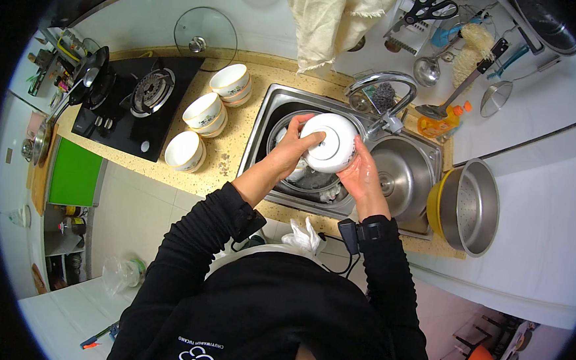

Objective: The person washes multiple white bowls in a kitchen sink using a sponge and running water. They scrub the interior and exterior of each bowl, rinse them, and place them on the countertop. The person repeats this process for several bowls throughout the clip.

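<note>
A white bowl (337, 151) is held bottom up over the left basin of the stainless steel sink (255, 151). My left hand (290, 150) grips its left side, thumb across the base and other fingers partly hidden behind the rim. At the bowl's lower right edge, my wet right hand (359, 172) supports it. Beneath both hands, a round metal pan (312, 192) in the sink contains water and white dishes, partly covered by the bowl and hands. The chrome faucet (381, 76) arches just beyond the bowl.
Three stacks of white bowls, a back stack (229, 80), a middle one (203, 110) and a front one (183, 150), stand between sink and black gas stove (157, 137). A steel colander (479, 206) sits at right. Utensils, including a ladle (427, 72), hang above an orange bottle (437, 125).
</note>
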A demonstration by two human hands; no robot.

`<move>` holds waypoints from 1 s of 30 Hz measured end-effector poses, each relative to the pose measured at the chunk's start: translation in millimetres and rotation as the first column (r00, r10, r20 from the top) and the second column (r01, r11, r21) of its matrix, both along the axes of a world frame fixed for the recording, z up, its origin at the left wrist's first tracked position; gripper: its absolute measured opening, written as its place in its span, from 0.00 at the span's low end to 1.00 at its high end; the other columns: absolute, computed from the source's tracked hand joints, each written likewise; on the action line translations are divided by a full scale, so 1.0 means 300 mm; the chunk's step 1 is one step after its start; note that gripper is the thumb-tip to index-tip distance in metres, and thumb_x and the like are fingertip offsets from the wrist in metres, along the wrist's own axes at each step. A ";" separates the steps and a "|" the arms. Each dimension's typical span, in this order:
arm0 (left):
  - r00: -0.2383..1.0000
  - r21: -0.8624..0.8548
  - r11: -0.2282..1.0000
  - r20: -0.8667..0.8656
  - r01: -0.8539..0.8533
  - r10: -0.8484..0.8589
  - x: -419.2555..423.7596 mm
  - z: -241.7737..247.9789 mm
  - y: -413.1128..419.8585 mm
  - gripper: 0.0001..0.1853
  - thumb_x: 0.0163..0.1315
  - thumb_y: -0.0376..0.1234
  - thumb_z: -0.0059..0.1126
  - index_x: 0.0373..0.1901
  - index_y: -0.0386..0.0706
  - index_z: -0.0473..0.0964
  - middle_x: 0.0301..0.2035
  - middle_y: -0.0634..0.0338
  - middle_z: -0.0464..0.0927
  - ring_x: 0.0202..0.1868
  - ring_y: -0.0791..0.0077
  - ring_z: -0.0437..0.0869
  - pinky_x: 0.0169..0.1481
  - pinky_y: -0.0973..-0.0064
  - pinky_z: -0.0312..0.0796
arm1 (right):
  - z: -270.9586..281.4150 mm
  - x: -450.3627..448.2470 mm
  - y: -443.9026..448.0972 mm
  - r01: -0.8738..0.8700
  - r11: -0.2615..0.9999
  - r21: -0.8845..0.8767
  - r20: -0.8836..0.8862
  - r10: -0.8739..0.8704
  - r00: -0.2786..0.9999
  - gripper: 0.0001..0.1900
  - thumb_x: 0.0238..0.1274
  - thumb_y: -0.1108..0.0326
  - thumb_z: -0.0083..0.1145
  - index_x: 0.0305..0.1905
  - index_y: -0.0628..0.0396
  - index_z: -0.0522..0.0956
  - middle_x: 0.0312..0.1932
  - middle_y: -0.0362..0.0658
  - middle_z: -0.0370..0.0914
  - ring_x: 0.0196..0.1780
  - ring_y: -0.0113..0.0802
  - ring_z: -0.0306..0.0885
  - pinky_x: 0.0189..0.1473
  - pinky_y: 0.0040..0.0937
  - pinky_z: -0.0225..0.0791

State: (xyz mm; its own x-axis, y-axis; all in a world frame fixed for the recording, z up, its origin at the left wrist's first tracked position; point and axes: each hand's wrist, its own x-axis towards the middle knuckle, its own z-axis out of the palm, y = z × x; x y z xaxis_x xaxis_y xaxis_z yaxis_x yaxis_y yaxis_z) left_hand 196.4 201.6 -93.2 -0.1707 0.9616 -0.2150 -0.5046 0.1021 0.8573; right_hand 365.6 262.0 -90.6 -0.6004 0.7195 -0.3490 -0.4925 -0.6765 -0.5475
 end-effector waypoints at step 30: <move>0.996 0.028 1.000 0.087 0.000 -0.003 -0.049 0.043 -0.050 0.33 0.53 0.28 0.59 0.61 0.39 0.57 0.52 0.54 0.65 0.56 0.69 0.69 0.60 0.71 0.66 | 0.041 -0.030 -0.031 -0.085 0.993 0.082 0.024 0.083 0.996 0.25 0.68 0.52 0.50 0.62 0.56 0.66 0.61 0.46 0.70 0.64 0.38 0.69 0.65 0.46 0.61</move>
State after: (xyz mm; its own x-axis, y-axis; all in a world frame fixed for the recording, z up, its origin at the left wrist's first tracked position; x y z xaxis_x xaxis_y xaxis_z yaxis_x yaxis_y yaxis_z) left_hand 181.8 186.5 -80.4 -0.1510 0.9676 -0.2026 -0.5775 0.0800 0.8125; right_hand 356.6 252.6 -78.3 -0.6530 0.6940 -0.3033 -0.4241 -0.6669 -0.6127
